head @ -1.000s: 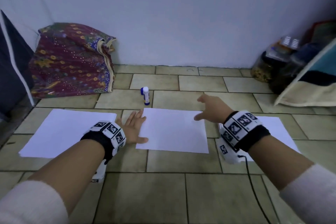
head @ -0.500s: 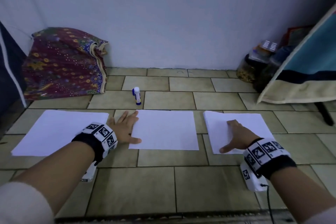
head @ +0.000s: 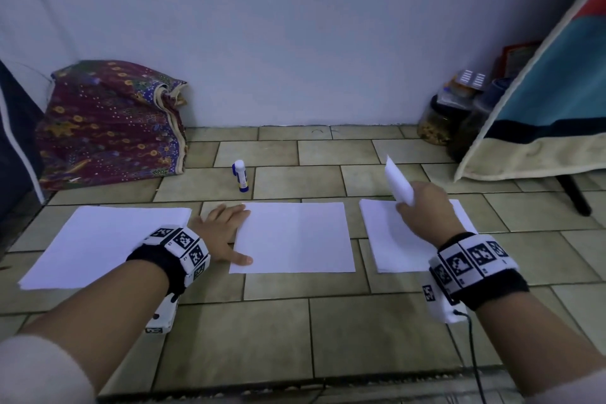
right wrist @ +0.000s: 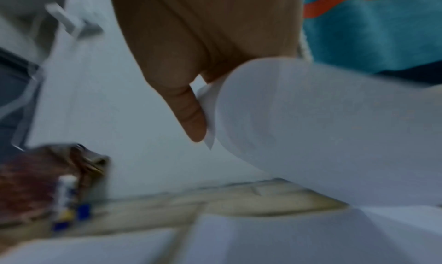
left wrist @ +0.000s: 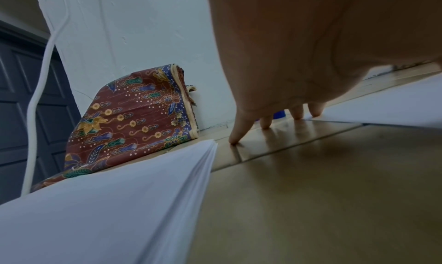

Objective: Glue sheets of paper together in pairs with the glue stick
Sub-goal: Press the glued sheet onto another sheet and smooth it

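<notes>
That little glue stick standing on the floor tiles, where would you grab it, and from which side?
Take the glue stick around its white barrel, a little above the blue base. It stands upright and alone on the floor, beyond the middle sheet, so coming from above or from the near side, thumb and fingers closing on opposite sides, should keep it from tipping.

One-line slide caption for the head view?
Right hand lifts a curled sheet off the right stack; left hand rests beside the middle sheet.
</notes>
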Motion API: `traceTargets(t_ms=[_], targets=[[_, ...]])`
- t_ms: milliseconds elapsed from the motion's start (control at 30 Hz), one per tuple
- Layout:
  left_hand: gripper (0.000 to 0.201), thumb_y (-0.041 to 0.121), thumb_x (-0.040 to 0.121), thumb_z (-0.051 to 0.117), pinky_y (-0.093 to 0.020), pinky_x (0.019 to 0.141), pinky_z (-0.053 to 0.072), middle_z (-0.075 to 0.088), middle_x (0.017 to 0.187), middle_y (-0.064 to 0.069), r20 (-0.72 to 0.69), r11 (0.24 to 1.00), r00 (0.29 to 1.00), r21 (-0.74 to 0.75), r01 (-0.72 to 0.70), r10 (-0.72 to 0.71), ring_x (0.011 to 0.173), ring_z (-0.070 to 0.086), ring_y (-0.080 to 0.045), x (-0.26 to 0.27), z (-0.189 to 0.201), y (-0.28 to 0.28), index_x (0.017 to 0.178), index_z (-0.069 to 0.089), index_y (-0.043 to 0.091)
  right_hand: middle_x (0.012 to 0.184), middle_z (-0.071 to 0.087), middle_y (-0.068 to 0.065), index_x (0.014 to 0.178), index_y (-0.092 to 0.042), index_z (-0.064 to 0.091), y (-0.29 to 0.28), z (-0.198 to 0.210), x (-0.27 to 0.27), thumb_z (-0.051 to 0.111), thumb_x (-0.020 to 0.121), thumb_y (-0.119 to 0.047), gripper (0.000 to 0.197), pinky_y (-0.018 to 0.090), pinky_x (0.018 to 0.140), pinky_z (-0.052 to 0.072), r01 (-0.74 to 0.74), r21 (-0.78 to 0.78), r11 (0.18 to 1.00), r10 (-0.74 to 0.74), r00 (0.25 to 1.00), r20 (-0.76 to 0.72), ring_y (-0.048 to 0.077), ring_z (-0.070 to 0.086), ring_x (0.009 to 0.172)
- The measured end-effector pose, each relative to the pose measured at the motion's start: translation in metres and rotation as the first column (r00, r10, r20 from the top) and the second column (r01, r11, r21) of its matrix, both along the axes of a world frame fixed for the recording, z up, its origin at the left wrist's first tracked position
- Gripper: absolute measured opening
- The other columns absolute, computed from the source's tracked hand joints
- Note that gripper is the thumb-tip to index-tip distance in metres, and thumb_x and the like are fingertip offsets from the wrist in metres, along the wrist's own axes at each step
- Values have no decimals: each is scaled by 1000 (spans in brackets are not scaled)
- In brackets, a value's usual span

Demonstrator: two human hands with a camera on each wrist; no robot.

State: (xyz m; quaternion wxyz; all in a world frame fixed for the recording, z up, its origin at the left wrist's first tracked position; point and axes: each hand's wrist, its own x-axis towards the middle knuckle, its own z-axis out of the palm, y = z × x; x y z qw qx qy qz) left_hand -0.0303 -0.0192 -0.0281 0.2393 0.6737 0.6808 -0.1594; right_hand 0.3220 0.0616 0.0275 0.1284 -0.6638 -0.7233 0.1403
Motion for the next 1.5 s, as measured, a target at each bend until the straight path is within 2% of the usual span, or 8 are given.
traceTargets(t_ms=[133,200,267,433,767,933,1033,1500], targets=[[154,99,19,6,-50,115,14,-11,160,8,-83,995,996,103,4,4,148,-8,-21,8,-14,-5,154,-3,24,123,53,13,125,-6,48,-23,2,-63,58,89,-28,44,43,96,43,-153,-183,971,142,987,-73,32,49,115],[156,100,18,6,-52,115,8,-15,160,6,-62,995,998,102,-22,28,148,-12,-23,9,-20,-5,154,-4,24,135,46,9,136,-10,39,-35,-5,-94,56,91,-30,52,46,105,35,-239,-270,933,220,971,-97,30,42,125],[154,98,19,9,-55,115,3,-19,159,6,-47,995,998,91,-40,45,147,-16,-24,9,-21,-4,153,-7,24,140,41,7,140,-12,33,-42,-14,-120,52,93,-32,55,47,108,29,-273,-298,915,264,962,-70,28,37,130],[141,88,29,13,-59,114,-1,-23,158,7,-38,997,998,61,-41,44,145,-21,-23,8,-20,-5,152,-13,24,136,44,8,135,-10,36,-52,-37,-155,52,92,-38,53,48,104,34,-287,-346,893,274,958,-88,31,38,127],[138,90,34,19,-61,113,-4,-26,156,10,-38,997,997,47,-63,64,144,-25,-22,7,-25,-3,152,-13,26,135,44,7,131,-11,36,-57,-43,-176,48,94,-43,51,52,101,35,-234,-364,901,216,972,-91,31,34,128],[115,83,67,40,-59,114,-5,-24,157,8,-104,996,993,66,-53,59,145,-23,-22,7,-26,-4,152,-12,25,134,44,7,130,-10,35,-56,-41,-184,47,94,-44,51,53,102,33,-210,-398,893,188,978,-95,32,31,131],[108,75,78,50,-59,114,-4,-24,157,8,-106,996,992,68,-58,65,145,-23,-22,7,-27,-4,152,-12,26,134,44,7,130,-10,36,-57,-41,-186,48,93,-44,51,54,103,32,-215,-400,891,190,976,-102,32,31,131],[108,71,80,52,-61,113,-4,-28,156,8,-78,998,995,15,-58,59,143,-27,-24,5,-26,-2,151,-15,25,140,38,8,137,-10,30,-58,-44,-189,47,93,-45,58,56,107,26,-204,-419,885,190,979,-76,33,23,137]])
